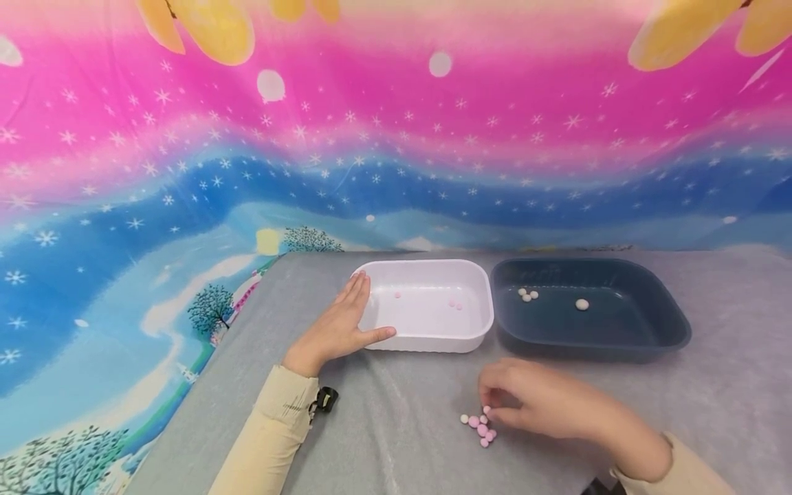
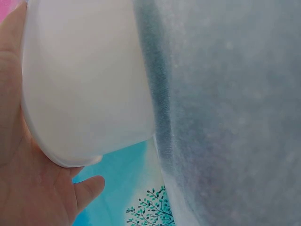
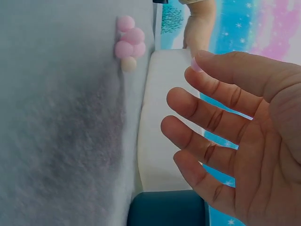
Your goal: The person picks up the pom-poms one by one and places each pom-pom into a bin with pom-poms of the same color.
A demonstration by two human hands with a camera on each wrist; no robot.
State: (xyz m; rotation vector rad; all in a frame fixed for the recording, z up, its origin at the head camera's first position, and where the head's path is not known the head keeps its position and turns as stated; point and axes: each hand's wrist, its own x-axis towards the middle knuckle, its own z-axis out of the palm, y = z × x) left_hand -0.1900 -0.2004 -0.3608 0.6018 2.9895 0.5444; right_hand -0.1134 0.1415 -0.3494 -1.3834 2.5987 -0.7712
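Note:
With thumb and forefinger my right hand (image 1: 544, 402) pinches a small pink ball (image 3: 196, 65); its other fingers are spread apart. Just beside it, on the grey cloth, lies a cluster of pink balls (image 1: 482, 430) with a cream ball (image 1: 464, 419) at its edge. My left hand (image 1: 343, 323) rests on the left end of a white basin (image 1: 442, 344), fingers straight along the rim and thumb over the front edge. Inside that basin are a few small pink balls (image 1: 455, 304). The left wrist view shows the palm (image 2: 33, 193) against the basin's outer wall.
A dark blue basin (image 1: 588, 347) stands right of the white one, holding several cream balls (image 1: 526, 296) and a larger one (image 1: 582, 304). Grey cloth (image 1: 396, 426) covers the table. Behind it hangs a printed snowy backdrop (image 1: 396, 137).

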